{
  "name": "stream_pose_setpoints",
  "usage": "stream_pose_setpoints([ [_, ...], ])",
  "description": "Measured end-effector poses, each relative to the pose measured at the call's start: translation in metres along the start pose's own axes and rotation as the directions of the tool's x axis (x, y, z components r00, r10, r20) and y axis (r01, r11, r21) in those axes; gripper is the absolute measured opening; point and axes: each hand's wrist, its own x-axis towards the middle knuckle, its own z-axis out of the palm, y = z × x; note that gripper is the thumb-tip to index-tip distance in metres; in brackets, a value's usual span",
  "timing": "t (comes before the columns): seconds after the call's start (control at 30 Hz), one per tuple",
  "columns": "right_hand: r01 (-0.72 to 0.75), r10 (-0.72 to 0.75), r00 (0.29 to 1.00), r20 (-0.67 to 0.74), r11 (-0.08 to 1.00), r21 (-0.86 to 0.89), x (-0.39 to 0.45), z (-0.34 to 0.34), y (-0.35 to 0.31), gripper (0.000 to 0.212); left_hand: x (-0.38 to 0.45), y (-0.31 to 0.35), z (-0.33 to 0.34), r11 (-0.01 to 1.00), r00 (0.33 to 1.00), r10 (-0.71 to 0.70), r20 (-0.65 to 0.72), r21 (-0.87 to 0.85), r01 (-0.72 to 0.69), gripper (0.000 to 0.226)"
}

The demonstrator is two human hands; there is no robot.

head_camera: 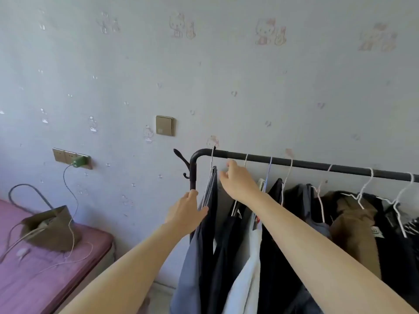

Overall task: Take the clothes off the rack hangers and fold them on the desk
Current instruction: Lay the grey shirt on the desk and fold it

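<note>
A black clothes rack stands against the wall with several garments on white wire hangers. The leftmost hanger carries a grey and dark garment. My left hand reaches to that garment's left edge, thumb touching the fabric, fingers fairly straight near the rack post. My right hand is raised just under the bar, between the leftmost hanger and the second hanger; its fingers are loosely bent and hold nothing. A white garment and black ones hang below my right forearm. No desk is in view.
A brown garment and dark clothes fill the rack's right side. At lower left is a bed with a pink cover, on which a brown bag and cables lie. A green charger is plugged into the wall sockets.
</note>
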Motion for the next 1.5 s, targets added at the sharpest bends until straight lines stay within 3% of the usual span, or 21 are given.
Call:
stream_pose_setpoints([
  [0.23, -0.299, 0.224, 0.924, 0.309, 0.928, 0.222, 0.038, 0.058, 0.000, 0.021, 0.013, -0.023, 0.036, 0.960, 0.965, -0.138, 0.225, -0.209, 0.186, 0.037],
  [0.3, -0.401, 0.264, 0.891, 0.369, 0.838, 0.369, 0.045, 0.068, 0.000, 0.021, 0.014, -0.027, 0.044, 0.953, 0.960, -0.147, 0.240, -0.224, 0.202, 0.033],
  [0.37, -0.501, 0.296, 0.854, 0.429, 0.692, 0.520, 0.055, 0.074, 0.001, 0.039, 0.014, -0.028, 0.049, 0.957, 0.960, -0.138, 0.245, -0.217, 0.193, 0.031],
  [0.47, -0.563, 0.289, 0.825, 0.485, 0.495, 0.662, 0.064, 0.075, -0.001, 0.033, 0.015, -0.027, 0.052, 0.970, 0.960, -0.107, 0.259, -0.184, 0.158, 0.019],
  [0.53, -0.602, 0.291, 0.799, 0.527, 0.387, 0.698, 0.069, 0.072, 0.000, 0.023, 0.017, -0.025, 0.051, 0.979, 0.961, -0.084, 0.264, -0.159, 0.129, 0.012],
  [0.67, -0.647, 0.288, 0.762, 0.580, 0.298, 0.702, 0.070, 0.066, 0.005, 0.018, 0.016, -0.023, 0.049, 0.987, 0.957, -0.050, 0.287, -0.131, 0.091, 0.008],
  [0.87, -0.654, 0.302, 0.755, 0.582, 0.274, 0.705, 0.066, 0.059, 0.004, 0.013, 0.009, -0.016, 0.042, 0.990, 0.954, -0.006, 0.298, -0.130, 0.047, 0.012],
  [1.0, -0.615, 0.304, 0.783, 0.543, 0.251, 0.747, 0.059, 0.049, 0.005, 0.013, 0.002, -0.011, 0.041, 0.972, 0.955, 0.084, 0.285, -0.233, -0.016, 0.025],
  [1.1, -0.566, 0.303, 0.818, 0.489, 0.273, 0.778, 0.054, 0.033, 0.007, 0.013, 0.003, -0.005, 0.042, 0.818, 0.945, 0.008, 0.328, -0.545, 0.183, 0.036],
  [1.17, -0.552, 0.305, 0.829, 0.469, 0.313, 0.773, 0.048, 0.020, 0.006, 0.012, 0.008, 0.001, 0.044, 0.716, 0.921, -0.035, 0.389, -0.633, 0.295, 0.041],
  [1.23, -0.541, 0.293, 0.839, 0.459, 0.351, 0.764, 0.040, 0.006, 0.005, 0.014, 0.013, 0.007, 0.046, 0.735, 0.920, -0.031, 0.391, -0.614, 0.287, 0.044],
  [1.37, -0.495, 0.240, 0.869, 0.433, 0.442, 0.748, 0.014, -0.023, 0.005, 0.021, 0.026, 0.026, 0.051, 0.851, 0.958, 0.010, 0.286, -0.506, 0.142, 0.060],
  [1.5, -0.472, 0.232, 0.877, 0.421, 0.580, 0.664, -0.008, -0.042, 0.012, 0.020, 0.044, 0.044, 0.051, 0.857, 0.984, -0.058, 0.171, -0.497, 0.136, 0.069],
])
